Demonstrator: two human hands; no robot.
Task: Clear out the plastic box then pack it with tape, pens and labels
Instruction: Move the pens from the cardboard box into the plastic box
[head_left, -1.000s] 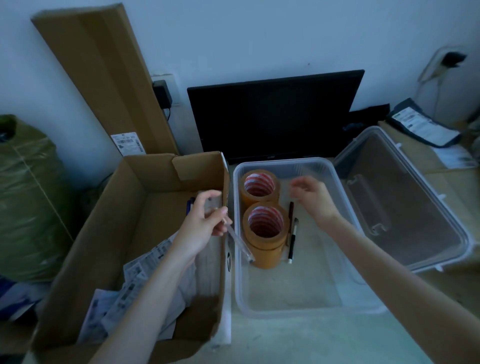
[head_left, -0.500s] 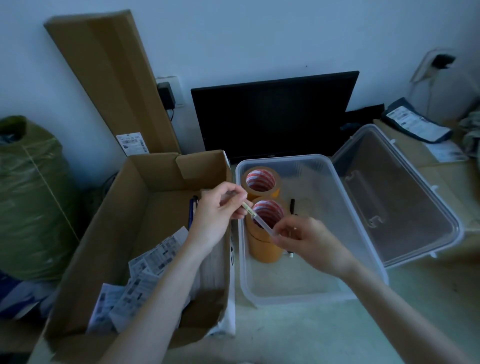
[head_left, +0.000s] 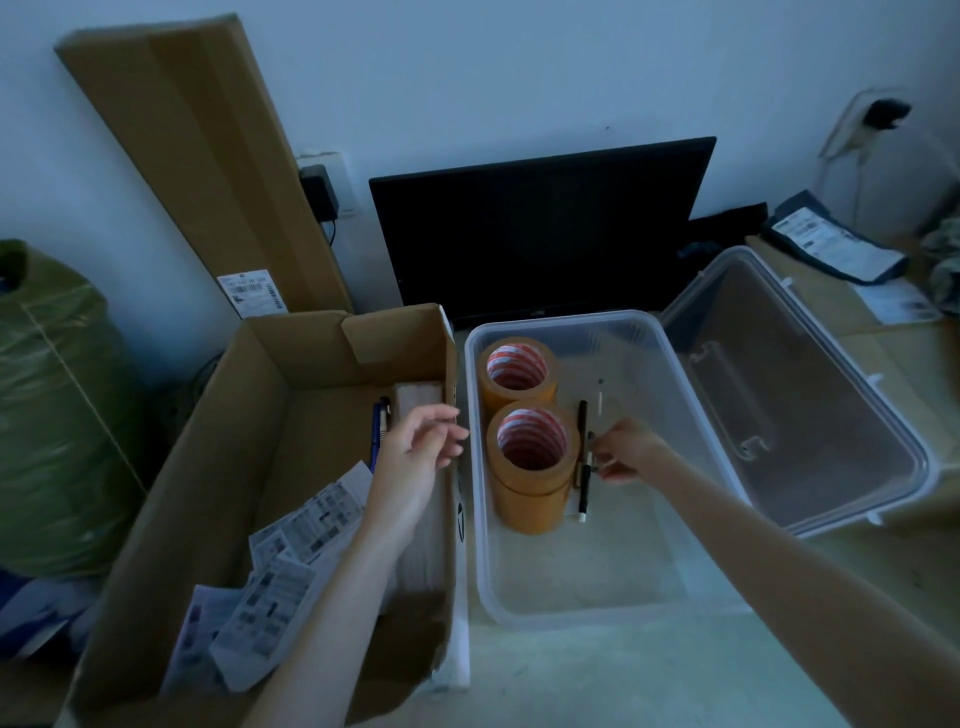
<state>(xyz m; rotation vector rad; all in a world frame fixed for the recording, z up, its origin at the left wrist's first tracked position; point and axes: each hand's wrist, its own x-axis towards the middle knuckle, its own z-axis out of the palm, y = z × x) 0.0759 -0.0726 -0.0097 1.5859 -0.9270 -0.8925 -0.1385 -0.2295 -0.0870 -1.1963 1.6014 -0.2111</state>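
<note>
In the plastic box, right of the tape rolls, the right hand seemingly pinches a clear pen; lay it flat alongside the black pens. The left hand hovers spread, empty.

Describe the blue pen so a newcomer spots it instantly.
Start at the cardboard box left of the clear plastic box. The blue pen lies on its floor by the right wall, just beyond the left hand. The only blue one; those by the tape rolls are black.

2 tape stacks, 3 pens in the plastic box; 2 pens in the cardboard box.
</note>
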